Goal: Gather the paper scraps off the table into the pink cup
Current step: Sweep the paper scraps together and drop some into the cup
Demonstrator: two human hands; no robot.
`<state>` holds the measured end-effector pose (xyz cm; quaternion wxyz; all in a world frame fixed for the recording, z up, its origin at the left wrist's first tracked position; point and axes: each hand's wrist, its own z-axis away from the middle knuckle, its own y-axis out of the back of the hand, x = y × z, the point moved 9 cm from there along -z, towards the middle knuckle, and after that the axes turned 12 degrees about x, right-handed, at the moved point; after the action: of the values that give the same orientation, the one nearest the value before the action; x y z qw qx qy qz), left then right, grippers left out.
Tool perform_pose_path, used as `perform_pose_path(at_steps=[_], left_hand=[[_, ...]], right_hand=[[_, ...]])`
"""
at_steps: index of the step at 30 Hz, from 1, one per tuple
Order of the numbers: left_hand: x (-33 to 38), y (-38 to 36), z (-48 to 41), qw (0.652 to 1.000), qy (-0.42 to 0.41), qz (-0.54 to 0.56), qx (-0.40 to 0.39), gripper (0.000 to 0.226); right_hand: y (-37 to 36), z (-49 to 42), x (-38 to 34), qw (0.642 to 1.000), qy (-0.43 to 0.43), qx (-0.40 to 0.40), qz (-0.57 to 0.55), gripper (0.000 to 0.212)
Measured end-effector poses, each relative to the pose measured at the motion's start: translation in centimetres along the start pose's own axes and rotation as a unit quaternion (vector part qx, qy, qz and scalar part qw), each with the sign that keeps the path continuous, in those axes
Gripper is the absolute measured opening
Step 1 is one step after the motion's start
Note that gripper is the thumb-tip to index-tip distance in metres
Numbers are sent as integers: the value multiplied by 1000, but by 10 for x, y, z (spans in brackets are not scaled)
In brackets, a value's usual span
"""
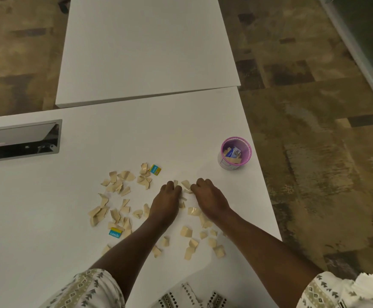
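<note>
Fig.: both hands palm-down on the white table (136,134), fingers curled inward and nearly meeting. L hand (165,200) and R hand (210,196) bracket a small clump of scraps (186,185); fingertips (177,187) press toward it from either side, a scooping pinch rather than a flat spread. Whether the clump is already lifted can't be told; it looks to sit on the surface w/ fingers touching it.

Outward: paper scraps (114,196), beige and torn, lie mostly to the L of the hands in a loose field, w/ more under and between the forearms toward the near edge. Two blue-yellow printed bits stand out: one (155,169) beyond the L hand, one (115,232) nearer the body, L side.

Key relation: pink cup (236,153) stands upright, mouth up, beyond and to the R of the hands, near the table's R edge; a few scraps are already inside. R hand is clearly the nearer one; the carry runs diagonally fwd-R, short. Cup's axis is vertical, so drop from above the rim.

Judgement: task early-to-mid; most scraps remain on the table. Cup sits close to the edge, so a nudge could tip it off.
</note>
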<state>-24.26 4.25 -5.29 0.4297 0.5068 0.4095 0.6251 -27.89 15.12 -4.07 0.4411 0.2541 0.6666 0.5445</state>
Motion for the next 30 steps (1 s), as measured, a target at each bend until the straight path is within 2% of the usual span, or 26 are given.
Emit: perform_pose_path(at_steps=[3, 7, 10, 14, 18, 22, 30], left_hand=[[1, 3, 0, 1000, 11, 23, 12, 14], [1, 16, -4, 994, 42, 82, 50, 13], [4, 30, -12, 983, 68, 147, 89, 18], [24, 62, -26, 961, 63, 228, 143, 20], [61, 94, -50, 939, 59, 292, 173, 21], [105, 112, -78, 927, 28, 330, 176, 21], [145, 91, -114, 944, 20, 312, 102, 21]], right_hand=[[12, 2, 14, 993, -75, 41, -79, 12], [30, 10, 33, 959, -190, 81, -194, 14], [48, 15, 43, 933, -227, 115, -256, 12], [81, 16, 62, 898, -261, 172, -310, 10], [118, 9, 95, 868, -315, 230, -306, 6], [143, -6, 123, 866, -344, 255, -259, 5], [133, -28, 149, 859, -407, 173, -258, 20]])
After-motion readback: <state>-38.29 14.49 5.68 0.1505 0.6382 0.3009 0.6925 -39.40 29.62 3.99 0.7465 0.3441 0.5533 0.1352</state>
